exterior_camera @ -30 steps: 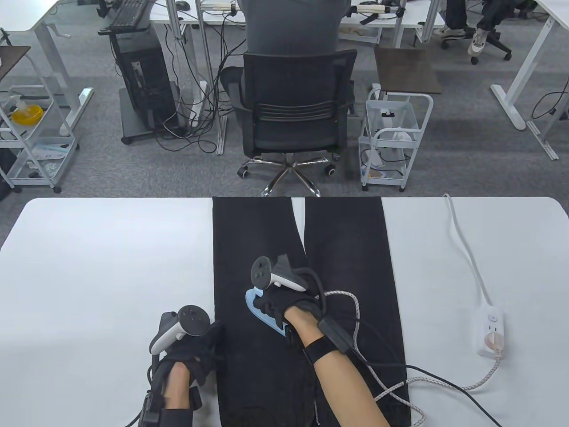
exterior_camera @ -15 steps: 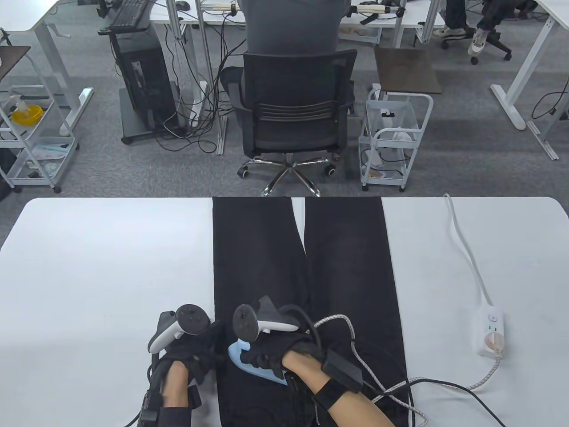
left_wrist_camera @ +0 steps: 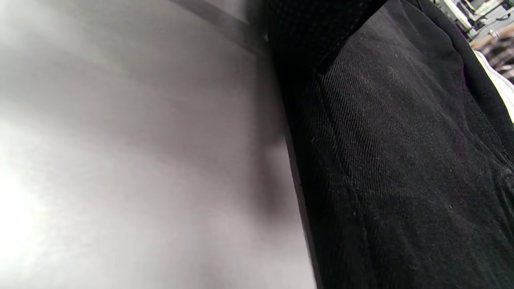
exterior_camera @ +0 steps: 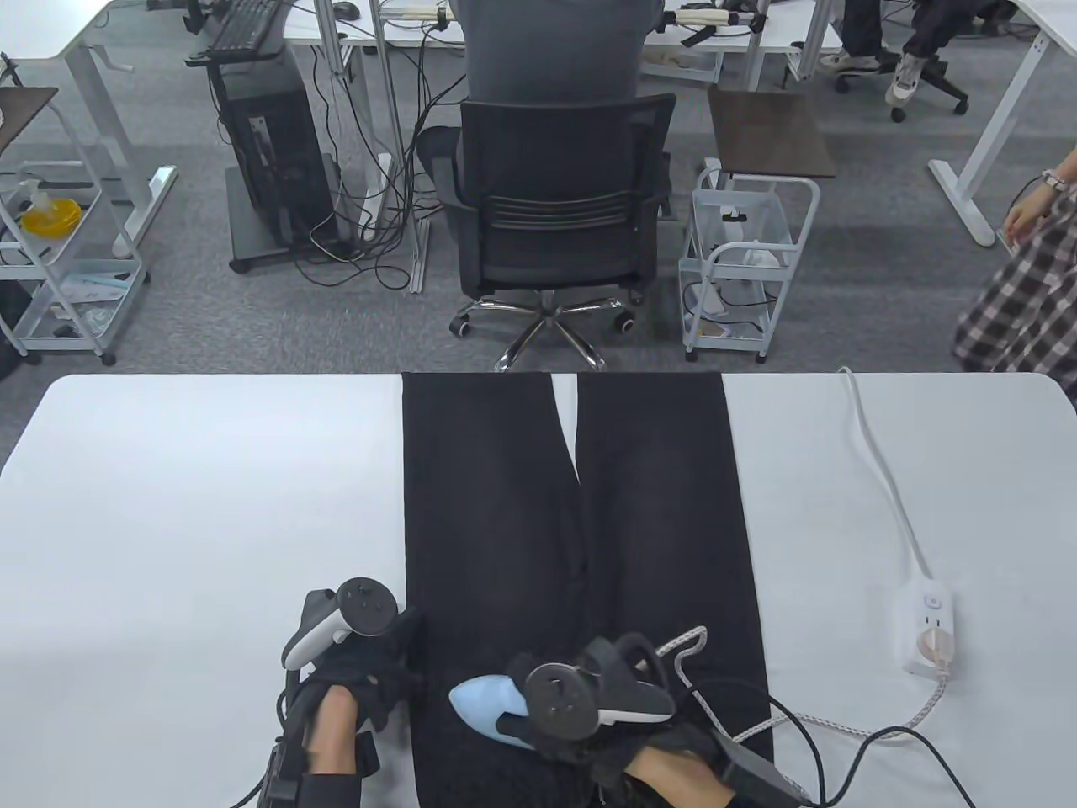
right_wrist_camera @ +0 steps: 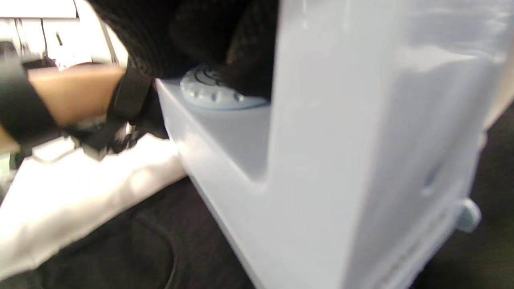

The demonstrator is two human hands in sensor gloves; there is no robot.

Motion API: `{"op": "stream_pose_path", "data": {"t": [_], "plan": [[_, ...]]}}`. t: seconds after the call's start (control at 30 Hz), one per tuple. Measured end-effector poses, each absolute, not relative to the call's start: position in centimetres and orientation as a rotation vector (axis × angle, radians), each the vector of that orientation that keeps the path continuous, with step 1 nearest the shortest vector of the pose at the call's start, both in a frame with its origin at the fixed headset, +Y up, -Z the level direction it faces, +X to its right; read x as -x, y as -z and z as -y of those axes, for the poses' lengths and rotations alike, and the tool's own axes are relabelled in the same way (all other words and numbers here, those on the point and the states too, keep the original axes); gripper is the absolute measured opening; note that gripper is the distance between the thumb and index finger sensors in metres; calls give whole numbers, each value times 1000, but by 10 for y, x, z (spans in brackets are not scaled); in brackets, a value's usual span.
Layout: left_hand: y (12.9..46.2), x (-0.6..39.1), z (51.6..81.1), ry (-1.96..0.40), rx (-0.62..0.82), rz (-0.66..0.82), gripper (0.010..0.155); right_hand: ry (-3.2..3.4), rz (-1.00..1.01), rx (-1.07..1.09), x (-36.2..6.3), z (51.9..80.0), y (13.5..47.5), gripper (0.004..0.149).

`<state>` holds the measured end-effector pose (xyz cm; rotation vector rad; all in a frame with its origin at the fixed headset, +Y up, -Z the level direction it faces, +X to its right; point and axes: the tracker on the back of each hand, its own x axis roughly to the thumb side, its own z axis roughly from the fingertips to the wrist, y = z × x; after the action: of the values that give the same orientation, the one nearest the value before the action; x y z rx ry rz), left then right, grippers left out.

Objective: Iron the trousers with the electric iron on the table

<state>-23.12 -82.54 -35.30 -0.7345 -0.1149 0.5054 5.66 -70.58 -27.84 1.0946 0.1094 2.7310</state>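
On the white table (exterior_camera: 193, 505), the left hand (exterior_camera: 362, 665) rests flat at the left edge of the black trousers (exterior_camera: 522, 505), fingers relaxed and touching the cloth, gripping nothing. The trousers lie lengthwise down the table's middle. Just right of that hand, the pale blue iron (exterior_camera: 488, 707) sits on the trousers near the bottom edge, its tip pointing left. The right hand (exterior_camera: 639, 741) grips its handle from the right. A braided cord (exterior_camera: 850, 728) runs right to a white power strip (exterior_camera: 930, 627).
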Motion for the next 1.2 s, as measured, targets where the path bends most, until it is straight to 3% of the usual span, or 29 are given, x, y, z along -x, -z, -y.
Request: {"op": "stream_pose_path", "data": {"t": [0.13,0.3,0.43,0.53,0.63,0.7,0.77,0.87,0.93,1.2], "plan": [[353,230,824,-496,722,122,88,-2715,47,-927,-128,685,279,49],[351,219,807,-413,660,162,90,-2718,151,-763,-201,682,280,49],[349,178,772,-423,443,307,96,-2680,194,-638,-240,694,284,49],[354,132,760,-396,428,454,104,-2639,176,-591,-252,706,289,49],[367,85,767,-330,506,557,105,-2620,129,-568,-259,712,291,49],[378,60,781,-271,573,578,110,-2631,127,-545,-262,715,290,49],[386,37,805,-168,754,623,125,-2672,115,-537,-265,720,290,49],[382,14,837,-19,888,656,128,-2707,55,-541,-266,726,292,49],[379,14,831,-45,829,661,128,-2718,37,-531,-266,729,294,49],[338,13,831,45,851,698,129,-2731,8,-526,-261,733,296,50]]}}
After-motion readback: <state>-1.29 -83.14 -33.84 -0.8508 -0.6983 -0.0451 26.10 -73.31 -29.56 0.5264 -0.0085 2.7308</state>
